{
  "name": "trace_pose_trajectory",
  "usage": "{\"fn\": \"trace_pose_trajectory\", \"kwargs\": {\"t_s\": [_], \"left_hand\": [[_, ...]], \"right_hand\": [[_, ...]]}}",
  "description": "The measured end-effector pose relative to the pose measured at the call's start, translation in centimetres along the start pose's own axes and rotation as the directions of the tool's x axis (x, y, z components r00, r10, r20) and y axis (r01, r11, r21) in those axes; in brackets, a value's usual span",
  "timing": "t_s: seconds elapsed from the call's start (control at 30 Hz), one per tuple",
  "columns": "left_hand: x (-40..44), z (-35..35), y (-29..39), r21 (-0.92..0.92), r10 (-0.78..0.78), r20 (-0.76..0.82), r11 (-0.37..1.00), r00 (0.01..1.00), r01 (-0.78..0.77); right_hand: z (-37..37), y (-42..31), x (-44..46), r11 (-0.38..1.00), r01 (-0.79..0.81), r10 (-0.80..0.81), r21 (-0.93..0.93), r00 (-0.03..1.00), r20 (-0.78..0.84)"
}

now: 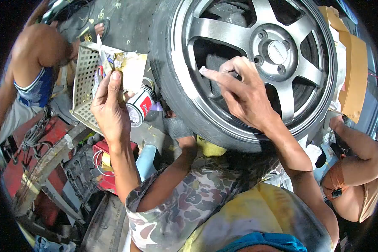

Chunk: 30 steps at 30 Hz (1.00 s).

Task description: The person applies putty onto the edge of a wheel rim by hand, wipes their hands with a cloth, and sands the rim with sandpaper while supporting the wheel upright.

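My left hand [111, 98] is closed, its thumb pressing on a pale card [135, 69] with a yellowish-brown smear or fold near the thumb. Just behind that hand, a round can [139, 107] with a red and white label lies tilted. Over the grey spoked wheel [222, 31] is my right hand [243, 86], index finger stretched out and the others bent. A small white dab [203, 70] sits on that fingertip, close to the rim's inner edge. Whether the finger touches the metal I cannot tell. A black tyre [166, 71] surrounds the rim.
A cream perforated basket [85, 77] stands left of the card. Lower left are a rusty metal frame [50, 161] and a red case [103, 178]. Cardboard [352, 75] leans at the right. A person's knee [40, 48] is at the left, another person's leg [353, 182] at the right.
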<state>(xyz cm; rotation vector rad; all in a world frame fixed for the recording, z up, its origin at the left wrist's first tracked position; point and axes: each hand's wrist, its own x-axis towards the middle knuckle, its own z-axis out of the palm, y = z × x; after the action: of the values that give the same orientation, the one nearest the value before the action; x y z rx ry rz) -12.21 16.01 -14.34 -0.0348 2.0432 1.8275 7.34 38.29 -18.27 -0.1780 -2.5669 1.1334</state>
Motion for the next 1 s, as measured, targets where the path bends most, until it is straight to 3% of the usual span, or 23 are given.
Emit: {"fn": "trace_pose_trajectory", "kwargs": {"t_s": [0.2,0.43,0.57,0.73,1.0], "left_hand": [[-0.2,-0.1,-0.6,-0.011,0.009,-0.001,1.000,1.000,-0.009],[-0.5,-0.2,-0.9,-0.021,0.026,0.016,0.999,1.000,-0.026],[-0.6,-0.1,-0.9,-0.027,0.020,0.014,0.999,1.000,-0.019],[-0.6,-0.4,-0.9,-0.046,0.001,0.042,0.999,0.999,0.001],[-0.8,0.0,-0.7,0.004,0.006,0.022,1.000,1.000,-0.007]], "right_hand": [[0.3,1.0,1.7,0.960,0.137,-0.121,-0.245,0.989,0.082],[1.1,1.8,3.9,0.908,0.243,-0.213,-0.341,0.969,0.123],[1.1,1.7,4.3,0.883,0.299,-0.265,-0.362,0.954,0.142],[0.5,1.1,2.9,0.820,0.424,-0.314,-0.385,0.895,0.317],[0.7,2.3,5.4,0.807,0.444,-0.369,-0.390,0.894,0.254]]}}
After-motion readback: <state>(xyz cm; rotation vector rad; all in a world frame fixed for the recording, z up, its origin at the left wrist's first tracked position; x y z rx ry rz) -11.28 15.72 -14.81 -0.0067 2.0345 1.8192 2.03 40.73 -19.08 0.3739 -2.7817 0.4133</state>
